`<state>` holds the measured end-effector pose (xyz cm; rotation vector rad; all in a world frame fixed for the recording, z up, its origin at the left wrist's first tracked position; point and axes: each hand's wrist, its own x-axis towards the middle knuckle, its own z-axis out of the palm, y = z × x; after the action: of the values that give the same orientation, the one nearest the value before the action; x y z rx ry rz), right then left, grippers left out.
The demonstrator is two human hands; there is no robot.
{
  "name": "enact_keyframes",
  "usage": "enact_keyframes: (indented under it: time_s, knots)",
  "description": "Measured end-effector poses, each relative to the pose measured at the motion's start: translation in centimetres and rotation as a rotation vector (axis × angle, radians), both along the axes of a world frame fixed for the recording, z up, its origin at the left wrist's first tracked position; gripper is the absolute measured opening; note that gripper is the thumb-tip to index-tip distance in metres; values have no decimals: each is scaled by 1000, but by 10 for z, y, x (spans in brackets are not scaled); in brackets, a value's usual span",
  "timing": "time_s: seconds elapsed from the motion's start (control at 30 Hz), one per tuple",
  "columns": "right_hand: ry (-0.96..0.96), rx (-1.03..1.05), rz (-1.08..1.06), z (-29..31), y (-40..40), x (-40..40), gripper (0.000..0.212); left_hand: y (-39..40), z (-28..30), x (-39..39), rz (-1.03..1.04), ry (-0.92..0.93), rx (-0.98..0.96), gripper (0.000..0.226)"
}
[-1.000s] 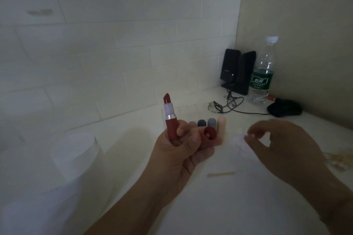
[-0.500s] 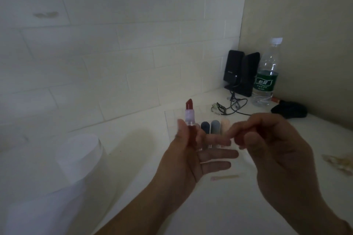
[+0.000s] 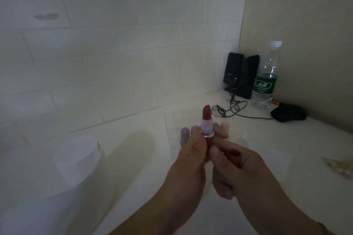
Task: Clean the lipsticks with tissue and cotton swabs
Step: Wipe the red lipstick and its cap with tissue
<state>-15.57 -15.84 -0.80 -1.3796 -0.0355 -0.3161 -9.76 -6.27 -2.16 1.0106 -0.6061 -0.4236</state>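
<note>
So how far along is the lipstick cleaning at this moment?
Early. The red lipstick is uncapped, gripped upright in the left hand; the right hand holds its red cap. Neither tissue nor swab touches it. The other lipsticks stand behind; whether they are cleaned is unclear.

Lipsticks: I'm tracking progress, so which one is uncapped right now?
The red lipstick gripped in the left hand, its bullet exposed. The pastel lipsticks standing on the counter behind look capped.

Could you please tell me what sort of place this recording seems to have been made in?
Probably a desk in the corner of a home or dorm room: a white tabletop against a brick-pattern wall, with black speakers, a water bottle and a black mouse on it.
</note>
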Motion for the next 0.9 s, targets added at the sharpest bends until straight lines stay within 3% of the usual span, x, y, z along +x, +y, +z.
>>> enact_keyframes:
  time_s: [0.07,0.23,0.4,0.53,0.67,0.9]
  knots:
    - [-27,40,51,-2,-2,1,47,3,2,2,-7,-13,9,48]
    - [1,162,217,-2,-6,1,43,14,13,12,-16,-17,-23,43]
    - [-3,168,196,-4,-5,1,48,15,14,12,47,-77,-56,35]
    - [-30,13,36,-5,-2,0,58,14,15,9,110,-116,-102,27]
    - [-50,-162,-209,-3,4,-3,28,13,16,8,177,-129,-107,21]
    - [-120,-351,-403,7,10,-12,29,15,18,6,292,-149,-45,25]
